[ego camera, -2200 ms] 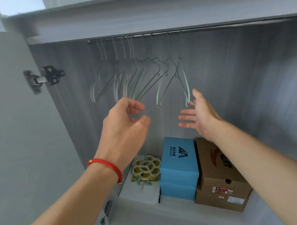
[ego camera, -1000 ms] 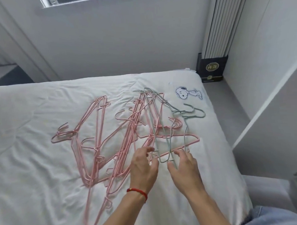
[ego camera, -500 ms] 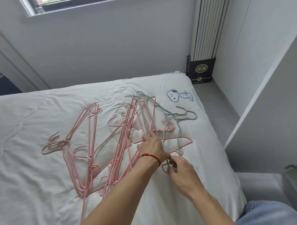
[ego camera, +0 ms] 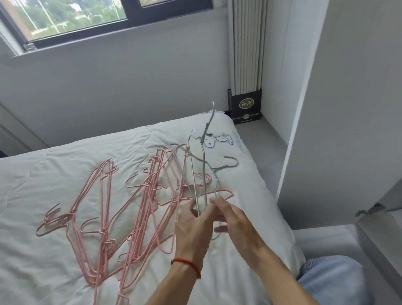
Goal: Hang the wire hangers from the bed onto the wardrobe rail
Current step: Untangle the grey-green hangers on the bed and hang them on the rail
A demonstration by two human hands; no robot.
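Head view, white bed [ego camera: 47, 182], window [ego camera: 74, 15]

The single head-worn camera looked forward and down from close above the bed [ego camera: 62, 262], facing the window [ego camera: 74, 17] wall, with both forearms reaching in from the bottom edge.

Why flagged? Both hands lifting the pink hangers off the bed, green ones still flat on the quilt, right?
Colours are swapped. The head view shows the left hand and right hand raising the green hangers off the bed, while the pink hangers lie flat on the quilt.
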